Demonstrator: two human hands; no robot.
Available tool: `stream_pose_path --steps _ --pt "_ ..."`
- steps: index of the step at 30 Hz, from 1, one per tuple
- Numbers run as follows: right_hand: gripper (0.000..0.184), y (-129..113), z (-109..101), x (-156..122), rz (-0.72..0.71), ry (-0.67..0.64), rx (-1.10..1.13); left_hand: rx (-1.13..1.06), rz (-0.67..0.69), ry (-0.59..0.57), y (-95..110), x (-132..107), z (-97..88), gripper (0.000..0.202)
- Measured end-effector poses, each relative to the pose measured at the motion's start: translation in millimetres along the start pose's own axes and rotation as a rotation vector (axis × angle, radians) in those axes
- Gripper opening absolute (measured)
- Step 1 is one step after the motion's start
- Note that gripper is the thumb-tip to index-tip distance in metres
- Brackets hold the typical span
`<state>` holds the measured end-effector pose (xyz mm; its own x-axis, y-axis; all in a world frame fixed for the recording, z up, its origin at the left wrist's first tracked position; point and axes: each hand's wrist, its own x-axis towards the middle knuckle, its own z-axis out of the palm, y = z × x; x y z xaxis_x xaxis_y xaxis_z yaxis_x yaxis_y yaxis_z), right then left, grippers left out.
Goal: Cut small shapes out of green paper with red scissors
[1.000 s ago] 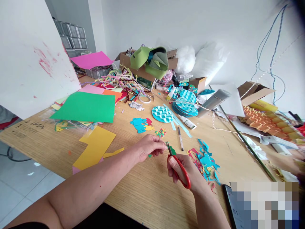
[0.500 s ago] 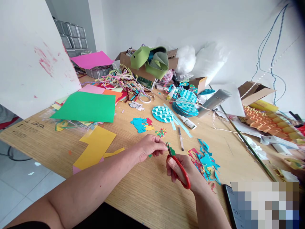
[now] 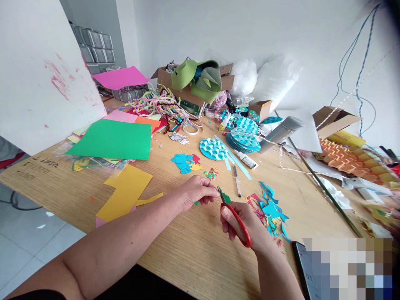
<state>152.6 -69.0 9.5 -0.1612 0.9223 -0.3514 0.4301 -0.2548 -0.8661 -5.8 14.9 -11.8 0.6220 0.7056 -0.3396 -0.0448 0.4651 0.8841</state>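
Note:
My left hand (image 3: 195, 192) pinches a small green paper piece (image 3: 226, 198) above the wooden table (image 3: 193, 246). My right hand (image 3: 246, 225) is closed round red-handled scissors (image 3: 235, 220), whose blades meet the green piece. Just right of my hands lies a heap of blue, red and yellow paper scraps (image 3: 268, 210). A black pen (image 3: 236, 186) lies beyond the scissors.
Yellow paper (image 3: 126, 191) and a green sheet (image 3: 114, 141) lie to the left. Blue wave-patterned discs (image 3: 213, 149), a blue paper fish (image 3: 185, 162), a glue tube (image 3: 246, 160), a grey flask (image 3: 279, 132), cardboard boxes and paper curls crowd the back. A phone (image 3: 308, 271) lies at the near right.
Both hands stay in nearly the same place; the scissors shift very slightly on the green piece.

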Motion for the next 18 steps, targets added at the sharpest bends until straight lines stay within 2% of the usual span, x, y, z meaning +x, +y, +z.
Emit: stream_pose_path --steps 8,18 --pt "0.046 -1.6 1.2 -1.2 0.023 0.035 0.025 -0.016 0.034 0.023 3.8 -2.0 1.1 0.018" --pt "0.044 0.2 0.9 -0.5 0.011 0.016 0.017 0.002 0.037 0.032 4.5 -1.6 0.9 0.017"
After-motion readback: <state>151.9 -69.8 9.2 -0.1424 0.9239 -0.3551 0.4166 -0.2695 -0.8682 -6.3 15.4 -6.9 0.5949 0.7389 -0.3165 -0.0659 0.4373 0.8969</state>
